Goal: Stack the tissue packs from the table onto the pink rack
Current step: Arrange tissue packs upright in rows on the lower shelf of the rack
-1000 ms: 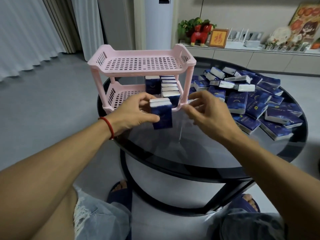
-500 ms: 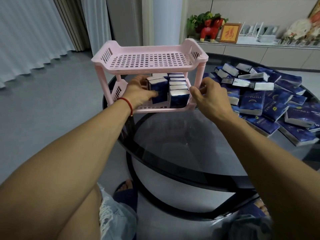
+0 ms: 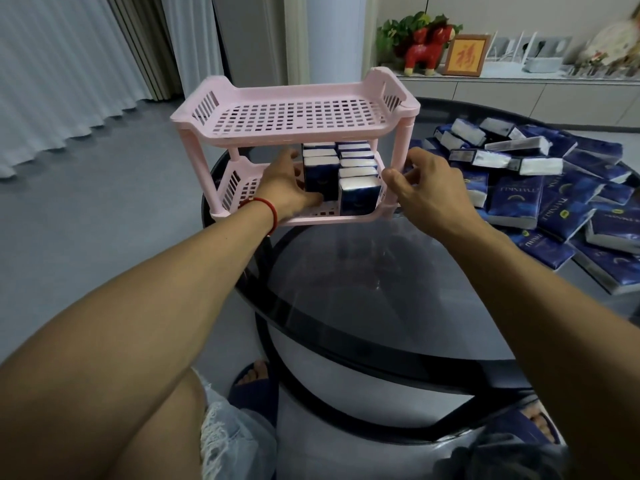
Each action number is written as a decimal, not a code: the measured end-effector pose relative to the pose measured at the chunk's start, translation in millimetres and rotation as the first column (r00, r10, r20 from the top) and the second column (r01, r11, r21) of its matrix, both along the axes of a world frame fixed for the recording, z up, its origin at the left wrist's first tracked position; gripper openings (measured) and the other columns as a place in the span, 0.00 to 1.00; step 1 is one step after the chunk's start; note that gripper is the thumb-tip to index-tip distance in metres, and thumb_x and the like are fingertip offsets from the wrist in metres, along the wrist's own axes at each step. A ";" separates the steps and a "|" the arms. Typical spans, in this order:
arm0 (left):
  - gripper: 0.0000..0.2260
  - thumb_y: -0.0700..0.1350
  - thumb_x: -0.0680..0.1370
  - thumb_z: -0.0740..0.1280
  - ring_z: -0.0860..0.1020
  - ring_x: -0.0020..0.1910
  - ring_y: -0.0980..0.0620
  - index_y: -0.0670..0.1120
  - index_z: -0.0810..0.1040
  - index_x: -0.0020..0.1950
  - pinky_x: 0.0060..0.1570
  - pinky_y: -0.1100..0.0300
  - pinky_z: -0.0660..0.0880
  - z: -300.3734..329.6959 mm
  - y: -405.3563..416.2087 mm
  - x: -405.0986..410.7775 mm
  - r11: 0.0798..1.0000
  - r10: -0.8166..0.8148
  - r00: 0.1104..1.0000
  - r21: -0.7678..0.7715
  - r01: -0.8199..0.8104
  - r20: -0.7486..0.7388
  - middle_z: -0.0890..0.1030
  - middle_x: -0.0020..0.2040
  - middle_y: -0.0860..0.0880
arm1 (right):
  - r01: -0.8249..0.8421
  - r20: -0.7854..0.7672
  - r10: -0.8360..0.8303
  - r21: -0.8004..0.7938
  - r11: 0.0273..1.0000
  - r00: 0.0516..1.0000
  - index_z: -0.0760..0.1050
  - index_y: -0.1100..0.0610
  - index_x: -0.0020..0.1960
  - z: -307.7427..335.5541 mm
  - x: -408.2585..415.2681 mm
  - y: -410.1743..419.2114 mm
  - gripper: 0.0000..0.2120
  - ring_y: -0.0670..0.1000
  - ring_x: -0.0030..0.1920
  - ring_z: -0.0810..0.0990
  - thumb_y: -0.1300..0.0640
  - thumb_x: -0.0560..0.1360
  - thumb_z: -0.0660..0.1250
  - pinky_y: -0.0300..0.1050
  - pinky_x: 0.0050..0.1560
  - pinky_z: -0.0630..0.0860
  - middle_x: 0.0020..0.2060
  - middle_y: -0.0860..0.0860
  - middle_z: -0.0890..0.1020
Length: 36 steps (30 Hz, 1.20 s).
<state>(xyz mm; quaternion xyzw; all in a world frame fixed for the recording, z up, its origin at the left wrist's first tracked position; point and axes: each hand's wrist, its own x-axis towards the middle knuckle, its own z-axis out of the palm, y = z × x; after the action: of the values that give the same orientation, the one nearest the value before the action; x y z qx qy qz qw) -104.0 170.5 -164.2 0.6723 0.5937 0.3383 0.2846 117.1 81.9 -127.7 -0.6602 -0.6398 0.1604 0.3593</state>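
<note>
The pink rack stands at the far left edge of the round glass table. Its top shelf is bare. On its lower shelf two rows of dark blue tissue packs stand upright. My left hand reaches into the lower shelf and grips the front tissue pack of the left row, thumb in front and fingers behind. My right hand curls round the rack's right front post. A pile of loose tissue packs lies on the table's right side.
The table's near half is bare dark glass. A sideboard with a red figurine, a framed picture and a plant stands along the back wall. Grey floor and curtains lie to the left. My knees and slippered feet show below the table.
My left hand carried a tissue pack from in front of the rack into the lower shelf's left row. My right hand moved up to the rack's right post.
</note>
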 end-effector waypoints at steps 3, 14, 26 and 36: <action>0.39 0.46 0.67 0.82 0.79 0.60 0.49 0.49 0.69 0.74 0.59 0.56 0.78 -3.4 6.3 1.3 1.000 0.013 0.999 0.005 -0.013 -0.033 0.79 0.63 0.51 | -0.012 -0.005 0.012 0.011 1.000 1.000 0.74 0.52 0.54 -0.7 1.4 0.4 0.11 0.53 0.48 0.83 0.45 0.81 0.65 0.54 0.51 0.82 0.48 0.49 0.81; 0.34 0.47 0.68 0.82 0.80 0.57 0.53 0.51 0.73 0.72 0.57 0.59 0.76 -9.5 18.7 -2.5 0.999 -0.007 1.000 -0.036 0.008 0.016 0.82 0.60 0.53 | -0.058 0.000 0.058 0.003 0.998 0.998 0.75 0.52 0.62 0.1 7.1 0.4 0.14 0.51 0.45 0.83 0.45 0.82 0.65 0.52 0.48 0.82 0.48 0.47 0.79; 0.38 0.47 0.66 0.84 0.80 0.57 0.54 0.50 0.73 0.73 0.57 0.58 0.79 -11.3 22.5 -8.9 0.993 -0.065 0.996 -0.091 0.070 0.055 0.82 0.60 0.53 | -0.072 0.052 0.074 -0.035 0.997 0.996 0.77 0.55 0.60 -3.9 12.7 -6.8 0.10 0.53 0.50 0.83 0.53 0.80 0.67 0.57 0.54 0.82 0.52 0.50 0.83; 0.38 0.45 0.63 0.85 0.82 0.57 0.50 0.50 0.75 0.71 0.63 0.49 0.79 -4.1 13.7 -7.6 0.993 -0.051 0.998 -0.107 0.054 0.038 0.82 0.58 0.53 | -0.116 0.149 0.115 0.000 0.993 0.982 0.77 0.57 0.67 -3.1 33.5 -34.5 0.15 0.49 0.51 0.82 0.59 0.81 0.66 0.49 0.58 0.81 0.56 0.51 0.83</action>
<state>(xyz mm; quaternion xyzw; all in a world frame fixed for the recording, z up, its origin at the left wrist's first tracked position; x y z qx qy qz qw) -111.6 184.2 -168.3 0.6654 0.5882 0.3100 0.3395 150.6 47.4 -130.8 -0.6305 -0.7027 0.1287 0.3035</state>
